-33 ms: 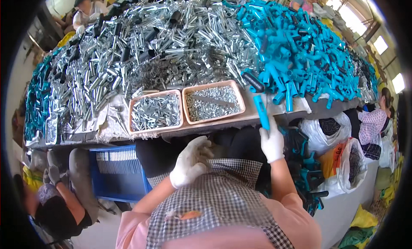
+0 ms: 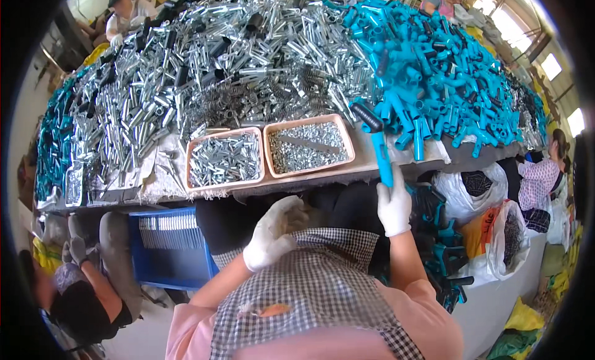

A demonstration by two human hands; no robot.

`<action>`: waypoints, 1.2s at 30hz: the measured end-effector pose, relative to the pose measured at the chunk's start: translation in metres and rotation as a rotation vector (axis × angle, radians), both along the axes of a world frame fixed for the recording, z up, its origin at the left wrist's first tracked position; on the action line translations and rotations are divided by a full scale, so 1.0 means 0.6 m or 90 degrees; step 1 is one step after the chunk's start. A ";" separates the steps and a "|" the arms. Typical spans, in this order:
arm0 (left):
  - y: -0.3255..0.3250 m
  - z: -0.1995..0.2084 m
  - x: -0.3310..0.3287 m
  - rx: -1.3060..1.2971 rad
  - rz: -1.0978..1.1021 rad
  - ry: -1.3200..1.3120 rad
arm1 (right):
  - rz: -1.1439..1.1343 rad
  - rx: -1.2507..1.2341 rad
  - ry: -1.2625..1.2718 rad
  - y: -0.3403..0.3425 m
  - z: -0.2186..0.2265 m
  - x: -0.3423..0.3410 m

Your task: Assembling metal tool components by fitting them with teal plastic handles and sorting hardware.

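My right hand (image 2: 394,206), in a white glove, grips the lower end of a teal plastic handle-like piece (image 2: 382,158). The piece points up and away, over the table's front edge. Beyond its far end lies a black-sleeved teal part (image 2: 367,116) at the border of a big heap of teal plastic parts (image 2: 427,68). Above my lap, my left hand (image 2: 273,233), also gloved, is half curled with thumb and fingers apart; no object shows in it. Nearest to it on the table are two pinkish trays: one of small metal pins (image 2: 224,160), one of tiny metal pieces (image 2: 304,155) with a flat metal strip (image 2: 310,144).
A large heap of metal tubes (image 2: 149,112) covers the table's left and middle, with dark springs (image 2: 266,99) in front. By my left leg stands a blue crate (image 2: 170,261) holding a row of metal rods. White sacks (image 2: 471,189) and teal-black parts (image 2: 452,254) sit right. Other people work around the table.
The teal piece in my right hand has shifted slightly to the right and stands a little more upright. My left hand has barely moved.
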State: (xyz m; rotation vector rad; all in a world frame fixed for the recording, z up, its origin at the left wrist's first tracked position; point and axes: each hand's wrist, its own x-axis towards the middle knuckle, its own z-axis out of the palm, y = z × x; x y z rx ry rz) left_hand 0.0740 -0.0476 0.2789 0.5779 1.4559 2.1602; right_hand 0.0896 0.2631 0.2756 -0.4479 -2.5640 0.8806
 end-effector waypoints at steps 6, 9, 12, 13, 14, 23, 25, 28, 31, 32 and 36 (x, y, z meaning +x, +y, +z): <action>-0.006 0.006 -0.005 -0.073 -0.005 0.033 | 0.005 0.078 -0.194 0.016 -0.024 -0.009; -0.004 0.027 -0.009 -0.098 -0.005 0.019 | -0.016 0.100 0.042 0.010 -0.014 -0.003; 0.002 0.013 -0.021 -0.154 -0.028 0.076 | -0.027 0.146 -0.119 0.047 -0.067 -0.002; -0.002 0.013 -0.012 -0.156 -0.027 0.024 | -0.023 0.093 -0.166 0.029 -0.046 -0.011; -0.010 0.019 -0.003 -0.163 -0.015 0.033 | 0.008 0.111 -0.215 0.017 -0.018 -0.010; -0.019 0.085 -0.022 -0.440 0.357 0.661 | 0.347 0.237 0.060 -0.064 0.084 0.007; -0.028 0.094 -0.022 -0.538 0.234 0.676 | 0.513 0.299 0.085 -0.097 0.087 0.006; -0.044 0.058 -0.019 -0.621 0.009 0.481 | 0.631 0.314 0.130 -0.142 0.081 0.003; -0.056 0.038 -0.013 -0.521 -0.016 0.352 | 0.634 0.291 0.133 -0.152 0.090 0.004; -0.059 0.043 -0.012 -0.502 -0.047 0.282 | 0.650 0.263 0.140 -0.150 0.086 0.003; -0.063 0.057 -0.015 -0.570 -0.131 0.193 | 0.664 0.255 0.164 -0.175 0.089 0.005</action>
